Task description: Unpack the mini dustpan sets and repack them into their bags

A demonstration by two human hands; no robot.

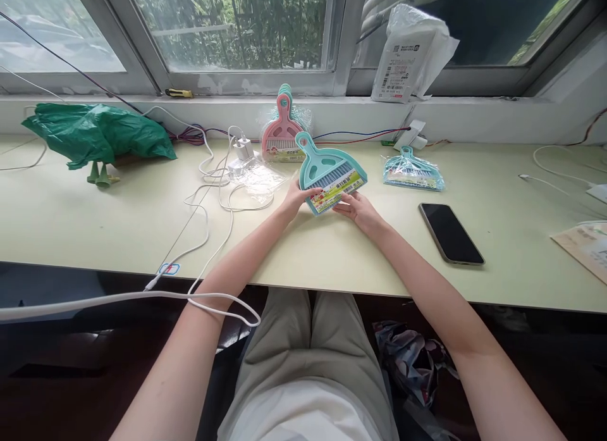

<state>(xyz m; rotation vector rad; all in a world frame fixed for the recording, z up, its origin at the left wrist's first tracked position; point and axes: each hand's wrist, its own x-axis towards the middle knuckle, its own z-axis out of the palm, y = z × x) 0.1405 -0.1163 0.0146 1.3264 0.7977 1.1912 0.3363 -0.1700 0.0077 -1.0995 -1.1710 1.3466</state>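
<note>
Above the desk I hold a mint-green mini dustpan and brush set (329, 169), tilted, with a printed label across its lower edge. My left hand (297, 199) grips its lower left corner, the thumb lying on the front. At the bottom right edge my right hand (358, 211) has its fingers on the label side and under the rim. Just behind stands a pink dustpan set (284, 128) in clear wrap, leaning with green ones at its back against the sill. To the right lies a wrapped blue dustpan set (412, 173).
A black phone (451, 233) lies to the right. White cables (207, 219), a charger (244, 149) and clear plastic wrap (260, 181) are on the left, near a green plastic bag (99, 134). A tissue pack (410, 55) and a yellow cutter (179, 93) rest on the sill.
</note>
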